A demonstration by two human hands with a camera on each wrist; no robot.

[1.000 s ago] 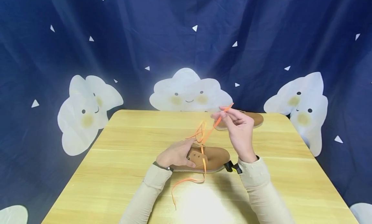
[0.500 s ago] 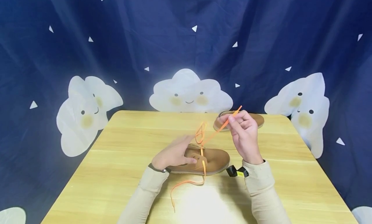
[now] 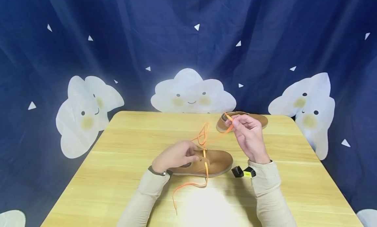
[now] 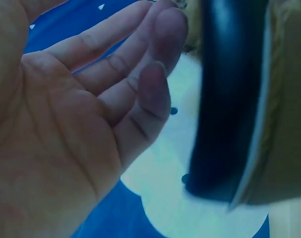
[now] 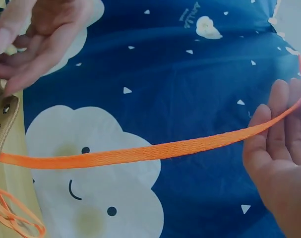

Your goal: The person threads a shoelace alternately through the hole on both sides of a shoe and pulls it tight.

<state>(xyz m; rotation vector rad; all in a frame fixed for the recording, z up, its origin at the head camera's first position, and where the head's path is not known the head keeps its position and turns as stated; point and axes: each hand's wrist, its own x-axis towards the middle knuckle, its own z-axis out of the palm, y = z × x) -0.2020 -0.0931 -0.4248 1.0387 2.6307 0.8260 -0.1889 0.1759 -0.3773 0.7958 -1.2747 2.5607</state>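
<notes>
One brown leather-look shoe (image 3: 221,160), on pale wooden table (image 3: 112,174): orange flat woven lace (image 5: 155,151) threaded at the front only; eyelets (image 5: 6,108) behind apparently unlaced. Right hand (image 3: 249,135): pinching lace near one end. Left hand (image 3: 173,156): curved over shoe, grip unclear.

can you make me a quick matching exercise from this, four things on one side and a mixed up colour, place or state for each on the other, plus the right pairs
Things:
1. curtain
2. orange lace
3. near shoe
4. far shoe

Colours, places, states:
A. partly hidden by the left grip in the head view
B. dark blue with white clouds
C. at the back of the table
D. pinched in the right grip

Right pairs: 1-B, 2-D, 3-A, 4-C
</notes>
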